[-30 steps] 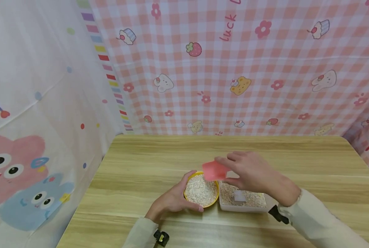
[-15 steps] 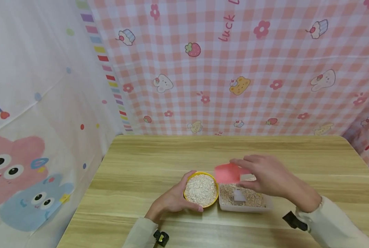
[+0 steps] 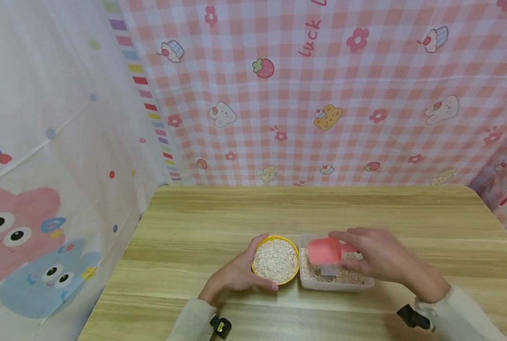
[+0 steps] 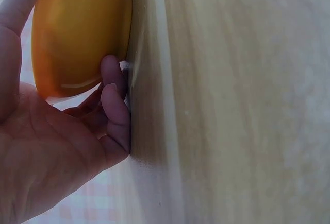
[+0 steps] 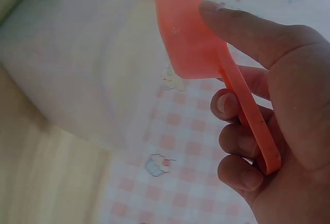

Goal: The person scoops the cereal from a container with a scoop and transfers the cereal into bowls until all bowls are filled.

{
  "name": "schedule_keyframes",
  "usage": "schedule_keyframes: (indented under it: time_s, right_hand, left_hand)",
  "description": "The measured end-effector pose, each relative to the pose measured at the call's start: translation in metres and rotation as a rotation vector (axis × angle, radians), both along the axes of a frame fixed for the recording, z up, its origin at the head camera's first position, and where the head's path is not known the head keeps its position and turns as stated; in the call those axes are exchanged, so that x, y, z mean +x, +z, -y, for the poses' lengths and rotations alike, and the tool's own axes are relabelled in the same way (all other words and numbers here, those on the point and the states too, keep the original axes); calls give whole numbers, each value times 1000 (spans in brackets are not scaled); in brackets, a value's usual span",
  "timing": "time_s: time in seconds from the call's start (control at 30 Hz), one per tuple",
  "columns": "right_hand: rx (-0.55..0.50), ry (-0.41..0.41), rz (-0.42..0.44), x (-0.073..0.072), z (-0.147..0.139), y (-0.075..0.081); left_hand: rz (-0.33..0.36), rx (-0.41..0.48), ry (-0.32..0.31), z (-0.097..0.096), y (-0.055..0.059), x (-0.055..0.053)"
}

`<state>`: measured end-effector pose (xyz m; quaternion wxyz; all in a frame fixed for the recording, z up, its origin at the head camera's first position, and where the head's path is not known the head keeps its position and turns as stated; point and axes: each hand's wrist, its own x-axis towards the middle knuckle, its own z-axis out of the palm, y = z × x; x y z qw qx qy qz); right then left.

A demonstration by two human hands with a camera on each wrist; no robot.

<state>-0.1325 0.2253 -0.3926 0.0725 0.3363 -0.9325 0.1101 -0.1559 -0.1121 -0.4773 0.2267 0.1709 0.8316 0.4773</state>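
A yellow bowl (image 3: 296, 272) filled nearly to the rim with oat flakes (image 3: 275, 260) stands on the table. My left hand (image 3: 236, 272) holds it from the left, thumb at the near side and fingers at the far side; the left wrist view shows curled fingers by the base of the bowl (image 4: 77, 28). My right hand (image 3: 379, 253) grips the handle of a pink scoop (image 3: 323, 251), fingers wrapped round it in the right wrist view, thumb on the scoop's cup (image 5: 188, 33). The scoop is over a translucent plastic box (image 3: 334, 286) of oat flakes, right beside the bowl.
A small pale square piece (image 3: 328, 271) shows among the flakes in the box, partly behind the scoop. The wooden table (image 3: 202, 213) reaches back to a pink checked cloth (image 3: 245, 142). A white printed cloth (image 3: 78, 189) hangs along the left side.
My right hand has moved the scoop from over the bowl's right edge rightward and toward me, over the box. The left hand and bowl have stayed in place.
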Motion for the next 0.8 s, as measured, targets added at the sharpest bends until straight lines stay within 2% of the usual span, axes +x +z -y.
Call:
schedule_keyframes:
  time_s: [0.33,0.8]
  right_hand:
    - [12,-30,146,-3,4,-22]
    - [29,-62,165,3,8,-36]
  left_hand:
    - [-3,-4,-3,0,-1,-1]
    - [-13,-21,-3,1,-2,-1]
